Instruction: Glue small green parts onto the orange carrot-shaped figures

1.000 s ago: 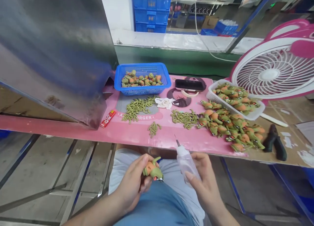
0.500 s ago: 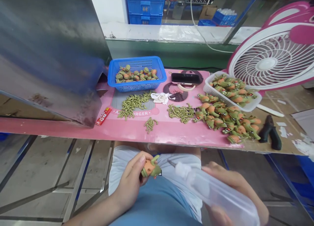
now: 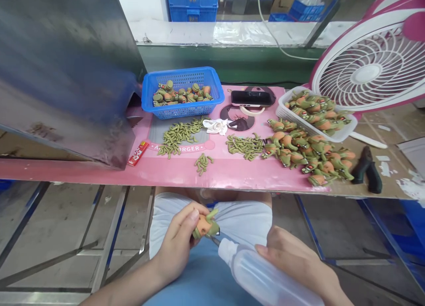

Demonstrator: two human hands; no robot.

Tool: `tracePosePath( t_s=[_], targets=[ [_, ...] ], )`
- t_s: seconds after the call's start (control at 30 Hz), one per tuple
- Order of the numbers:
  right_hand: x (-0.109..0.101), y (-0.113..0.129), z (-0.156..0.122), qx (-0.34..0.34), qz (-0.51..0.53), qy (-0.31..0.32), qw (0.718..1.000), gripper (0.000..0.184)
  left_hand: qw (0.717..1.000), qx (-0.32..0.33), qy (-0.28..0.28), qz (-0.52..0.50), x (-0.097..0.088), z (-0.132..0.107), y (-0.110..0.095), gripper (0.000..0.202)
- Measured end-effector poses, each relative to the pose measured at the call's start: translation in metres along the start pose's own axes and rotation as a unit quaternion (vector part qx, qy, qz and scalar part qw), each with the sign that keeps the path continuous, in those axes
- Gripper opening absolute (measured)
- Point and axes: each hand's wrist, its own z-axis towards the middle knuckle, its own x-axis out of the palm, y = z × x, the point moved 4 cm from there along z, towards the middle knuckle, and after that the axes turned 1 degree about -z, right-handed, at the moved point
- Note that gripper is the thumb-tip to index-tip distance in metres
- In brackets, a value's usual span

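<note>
Over my lap, my left hand [image 3: 179, 239] is closed around a small green and orange toy figure [image 3: 204, 226], one green limb sticking up from it. My right hand [image 3: 295, 262] grips a translucent squeeze bottle [image 3: 262, 270] with a white cap and a thin metal nozzle [image 3: 214, 240]. The nozzle tip is at the figure's underside; whether it touches cannot be made out. On the table ahead lie loose green limb pieces [image 3: 179, 136], a second pile of limbs [image 3: 245, 146] and a small cluster of limbs [image 3: 202, 163]. Figures with limbs [image 3: 292, 149] are heaped at the right.
A blue basket [image 3: 182, 113] holds limbless-looking figures; a white basket [image 3: 299, 120] holds more figures. A phone [image 3: 251, 98], white cloth [image 3: 216, 126], red packet [image 3: 138, 154], black-handled pliers [image 3: 367, 171] and a fan [image 3: 367, 74] also stand or lie there. A metal cabinet [image 3: 73, 76] bounds the left.
My right hand has moved the squeeze bottle left and down, bringing its nozzle from apart to the toy figure. My left hand keeps hold of the figure, nearly in place. The view has tilted slightly.
</note>
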Motion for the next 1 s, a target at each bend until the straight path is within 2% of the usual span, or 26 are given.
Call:
tracePosePath(
  t_s=[0.13, 0.4, 0.57, 0.73, 0.87, 1.0],
  targets=[
    [0.001, 0.002, 0.004, -0.009, 0.022, -0.024, 0.999, 0.030, 1.000, -0.005, -0.014, 0.000, -0.001, 0.000, 0.000, 0.041],
    [0.002, 0.001, 0.005, -0.029, 0.029, -0.063, 0.997, 0.029, 1.000, -0.001, -0.012, -0.013, -0.002, -0.002, 0.001, 0.039],
    [0.002, 0.000, 0.007, -0.075, 0.047, -0.036, 0.995, 0.029, 1.000, -0.003, -0.009, -0.016, -0.002, -0.001, 0.003, 0.039],
    [0.002, 0.000, 0.006, -0.072, 0.033, -0.069, 0.995, 0.027, 1.000, -0.005, -0.002, -0.013, -0.003, -0.001, 0.007, 0.038],
    [0.000, 0.002, 0.009, -0.069, 0.023, -0.053, 0.996, 0.027, 1.000, -0.003, -0.002, -0.001, -0.002, -0.002, 0.006, 0.038],
    [-0.004, 0.004, 0.011, -0.048, 0.050, 0.036, 0.997, 0.028, 1.000, -0.001, -0.005, 0.001, -0.001, -0.002, 0.003, 0.037]
  ],
)
